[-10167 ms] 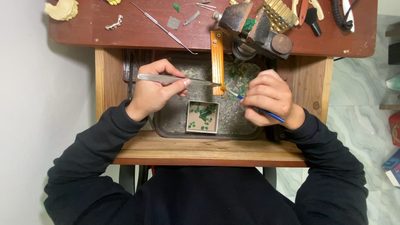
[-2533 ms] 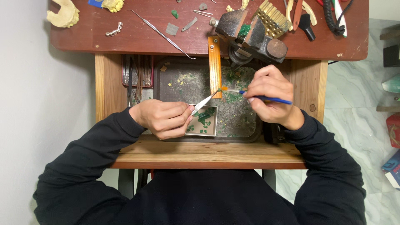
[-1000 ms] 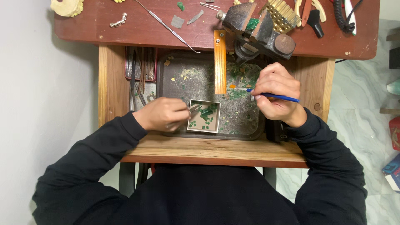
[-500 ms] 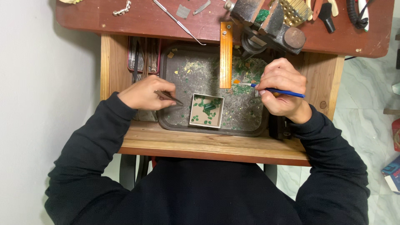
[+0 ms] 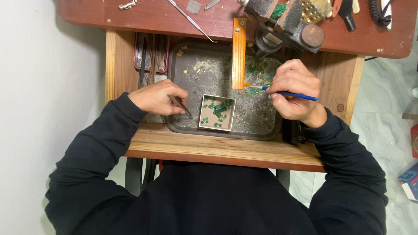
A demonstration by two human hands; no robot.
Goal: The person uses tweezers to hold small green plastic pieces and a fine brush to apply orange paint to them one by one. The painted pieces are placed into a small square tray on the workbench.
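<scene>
A person in a dark sweater bent over a wooden bench point(image 5: 217, 150), where a worn metal tray point(image 5: 187, 65) lay dusted with green chips. A small square white box point(image 5: 217, 113) of green stones sat at the tray's front. The right hand point(image 5: 294, 89) pinched a slim blue-handled tool point(image 5: 289, 93); the left hand point(image 5: 156, 98) pinched steel tweezers point(image 5: 180, 105), tips down on the tray just left of the box. The stones looked tiny, hard, light and likely brittle, best gripped lightly by the edges.
</scene>
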